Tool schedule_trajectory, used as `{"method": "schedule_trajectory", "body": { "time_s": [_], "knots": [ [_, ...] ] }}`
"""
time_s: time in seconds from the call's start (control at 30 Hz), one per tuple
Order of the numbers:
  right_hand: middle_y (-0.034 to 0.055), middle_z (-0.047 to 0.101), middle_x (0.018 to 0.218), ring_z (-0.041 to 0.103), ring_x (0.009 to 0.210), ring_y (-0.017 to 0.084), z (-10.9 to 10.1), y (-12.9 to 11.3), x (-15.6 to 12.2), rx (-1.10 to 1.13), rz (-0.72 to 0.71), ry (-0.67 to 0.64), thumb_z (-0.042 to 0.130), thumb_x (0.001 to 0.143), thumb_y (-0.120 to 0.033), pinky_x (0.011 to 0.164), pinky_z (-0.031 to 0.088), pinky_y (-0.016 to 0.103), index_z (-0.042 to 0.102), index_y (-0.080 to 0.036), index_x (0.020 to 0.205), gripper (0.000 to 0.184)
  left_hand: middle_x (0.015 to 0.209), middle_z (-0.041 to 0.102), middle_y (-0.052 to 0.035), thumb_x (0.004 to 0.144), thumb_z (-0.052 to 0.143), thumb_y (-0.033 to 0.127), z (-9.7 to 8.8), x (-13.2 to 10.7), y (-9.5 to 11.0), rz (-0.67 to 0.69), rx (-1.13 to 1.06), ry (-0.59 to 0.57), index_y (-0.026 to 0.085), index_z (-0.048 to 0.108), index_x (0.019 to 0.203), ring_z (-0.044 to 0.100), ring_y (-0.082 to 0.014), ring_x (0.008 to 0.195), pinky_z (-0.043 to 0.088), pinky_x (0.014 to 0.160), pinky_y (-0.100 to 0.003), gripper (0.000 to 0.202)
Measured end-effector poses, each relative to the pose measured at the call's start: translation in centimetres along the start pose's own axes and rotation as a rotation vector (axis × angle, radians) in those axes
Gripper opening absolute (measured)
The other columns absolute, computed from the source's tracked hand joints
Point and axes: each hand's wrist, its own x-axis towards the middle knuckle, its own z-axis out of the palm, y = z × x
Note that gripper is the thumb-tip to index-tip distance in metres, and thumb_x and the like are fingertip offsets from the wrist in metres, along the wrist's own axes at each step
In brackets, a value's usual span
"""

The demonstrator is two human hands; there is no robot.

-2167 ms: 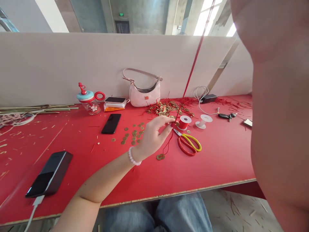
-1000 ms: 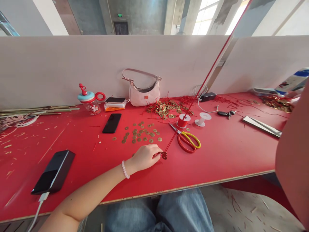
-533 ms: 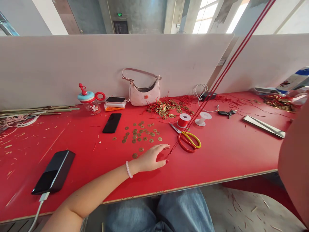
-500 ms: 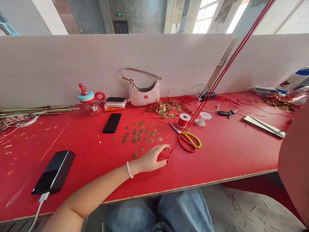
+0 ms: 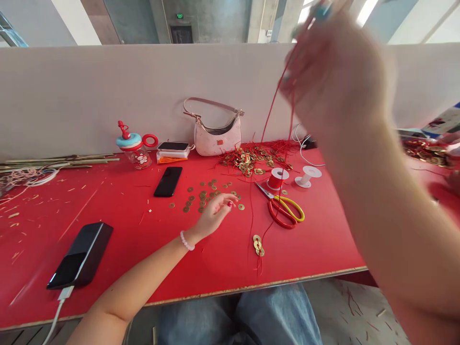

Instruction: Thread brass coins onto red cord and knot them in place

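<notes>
My right hand (image 5: 334,76), raised high at upper right and blurred by motion, is closed round a red cord (image 5: 272,112). The cord runs down in two strands to a small cluster of brass coins (image 5: 258,244) with red thread tails, low over the front of the table; I cannot tell whether it touches the surface. Over the table, my left hand (image 5: 213,215) is open, fingers loosely curved, thumb close beneath them. It partly covers the loose brass coins (image 5: 202,194). Right of it lie scissors (image 5: 282,211) with one red and one yellow handle, the cord passing in front.
Behind are a red thread spool (image 5: 277,179), an empty white spool (image 5: 305,176), a heap of red-corded coins (image 5: 246,160) and a pink handbag (image 5: 218,139). Leftward are a phone (image 5: 168,182), a cup (image 5: 135,151) and a black device with cable (image 5: 81,256).
My right hand has come into view at upper right, bringing the corded coin cluster over the table's front. My left hand has drawn back leftward, onto the loose coins.
</notes>
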Motion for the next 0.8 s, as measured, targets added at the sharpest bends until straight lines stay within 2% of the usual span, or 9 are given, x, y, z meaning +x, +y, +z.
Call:
{"method": "schedule_trajectory", "body": {
  "time_s": [0.1, 0.17, 0.27, 0.37, 0.47, 0.57, 0.8],
  "knots": [
    [-0.0104, 0.048, 0.063, 0.048, 0.060, -0.002, 0.1, 4.1, -1.9, 0.044, 0.153, -0.026, 0.044, 0.080, -0.012, 0.056, 0.032, 0.016, 0.050, -0.016, 0.076, 0.009, 0.097, 0.062, -0.0077, 0.088, 0.040, 0.027, -0.9, 0.5, -0.8, 0.009, -0.004, 0.173, 0.016, 0.056, 0.097, 0.058, -0.0132, 0.083, 0.048, 0.074, -0.027, 0.021],
    [-0.0082, 0.048, 0.062, 0.046, 0.054, 0.000, -0.1, 8.2, -3.9, 0.025, 0.255, -0.071, 0.052, 0.079, -0.019, 0.051, 0.033, 0.014, 0.049, -0.017, 0.073, 0.007, 0.096, 0.061, -0.0070, 0.088, 0.039, 0.027, -1.2, 0.6, -1.4, 0.013, 0.000, 0.253, 0.016, 0.056, 0.096, 0.057, -0.0121, 0.079, 0.047, 0.072, -0.026, 0.021],
    [-0.0050, 0.050, 0.066, 0.047, 0.056, 0.004, -0.5, 13.8, -6.8, -0.037, 0.391, -0.144, 0.060, 0.073, -0.025, 0.053, 0.038, 0.017, 0.053, -0.018, 0.074, 0.010, 0.096, 0.061, -0.0068, 0.088, 0.042, 0.028, -1.3, 0.6, -2.3, -0.018, -0.004, 0.313, 0.017, 0.056, 0.097, 0.057, -0.0124, 0.082, 0.047, 0.075, -0.026, 0.021],
    [-0.0036, 0.053, 0.068, 0.046, 0.056, 0.005, -0.6, 17.5, -8.9, -0.107, 0.470, -0.229, 0.060, 0.072, -0.028, 0.053, 0.038, 0.019, 0.054, -0.017, 0.077, 0.013, 0.100, 0.061, -0.0076, 0.087, 0.043, 0.030, -1.2, 0.5, -3.1, -0.055, -0.016, 0.321, 0.017, 0.056, 0.103, 0.058, -0.0143, 0.090, 0.046, 0.080, -0.028, 0.023],
    [-0.0029, 0.054, 0.070, 0.047, 0.057, 0.006, -0.6, 19.6, -10.2, -0.117, 0.502, -0.285, 0.057, 0.075, -0.031, 0.054, 0.039, 0.021, 0.053, -0.017, 0.079, 0.015, 0.103, 0.062, -0.0083, 0.087, 0.043, 0.033, -1.3, 0.5, -3.5, -0.073, -0.001, 0.319, 0.017, 0.055, 0.104, 0.058, -0.0155, 0.093, 0.046, 0.083, -0.030, 0.026],
    [-0.0025, 0.054, 0.071, 0.050, 0.061, 0.007, -0.5, 21.1, -11.1, -0.096, 0.495, -0.271, 0.057, 0.074, -0.030, 0.060, 0.042, 0.023, 0.052, -0.017, 0.078, 0.014, 0.098, 0.063, -0.0081, 0.087, 0.045, 0.036, -1.3, 0.6, -3.7, -0.104, 0.020, 0.307, 0.016, 0.057, 0.099, 0.060, -0.0163, 0.089, 0.048, 0.081, -0.030, 0.027],
    [-0.0029, 0.051, 0.066, 0.047, 0.059, 0.008, -0.8, 22.7, -12.5, -0.130, 0.482, -0.205, 0.055, 0.075, -0.029, 0.056, 0.039, 0.022, 0.053, -0.018, 0.079, 0.012, 0.084, 0.064, -0.0069, 0.082, 0.053, 0.034, -1.3, 0.8, -4.0, -0.166, 0.085, 0.218, 0.015, 0.058, 0.089, 0.061, -0.0169, 0.077, 0.050, 0.071, -0.030, 0.021]
  ]
}}
